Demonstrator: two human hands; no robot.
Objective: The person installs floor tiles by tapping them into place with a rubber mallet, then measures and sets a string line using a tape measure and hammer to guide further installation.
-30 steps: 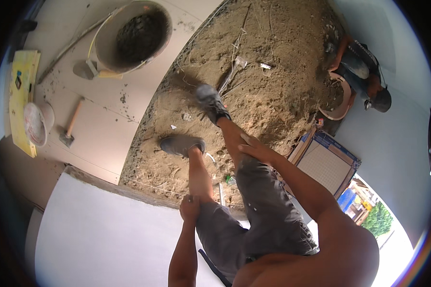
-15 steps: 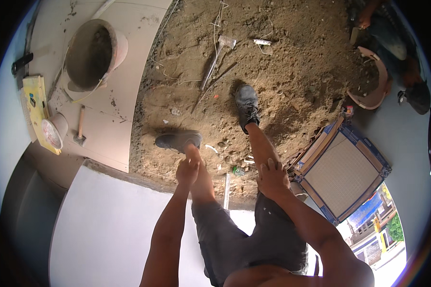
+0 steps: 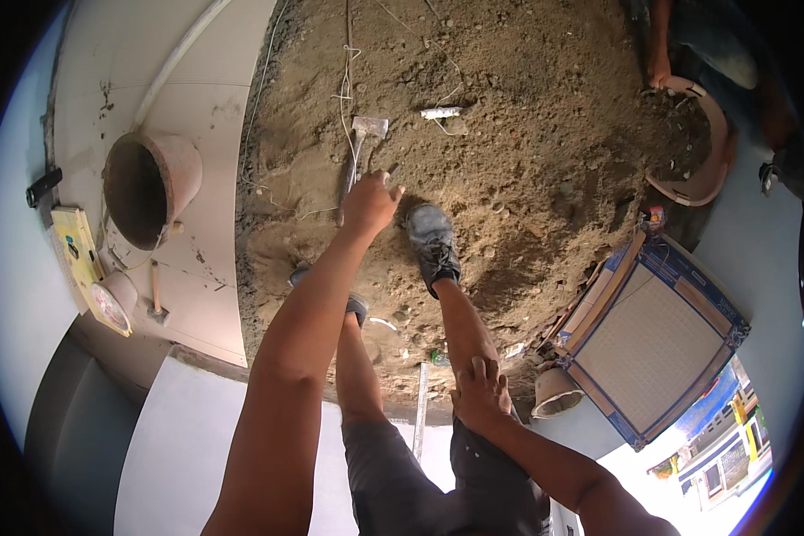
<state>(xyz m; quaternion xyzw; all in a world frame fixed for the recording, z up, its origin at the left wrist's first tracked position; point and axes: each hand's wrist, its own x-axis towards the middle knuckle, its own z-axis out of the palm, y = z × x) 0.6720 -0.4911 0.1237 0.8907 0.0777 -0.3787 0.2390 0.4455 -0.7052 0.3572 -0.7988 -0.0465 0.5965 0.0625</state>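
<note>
Holds the left hand (image 3: 371, 205) low, beside the tool (image 3: 366, 129) and behind the tip of the stick (image 3: 392, 168); cannot tell whether clamped. Best to lean on the right hand (image 3: 482, 395), spread on the leg (image 3: 467, 326), and grip fully before lifting.

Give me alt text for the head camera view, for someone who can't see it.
A person's left hand is over a hammer-like tool on bare dirt, grip unclear, while the right hand rests on the right leg. To the left, a bucket and a mallet are on pale floor; at upper right, another person's hand is at a pinkish basin.
</note>
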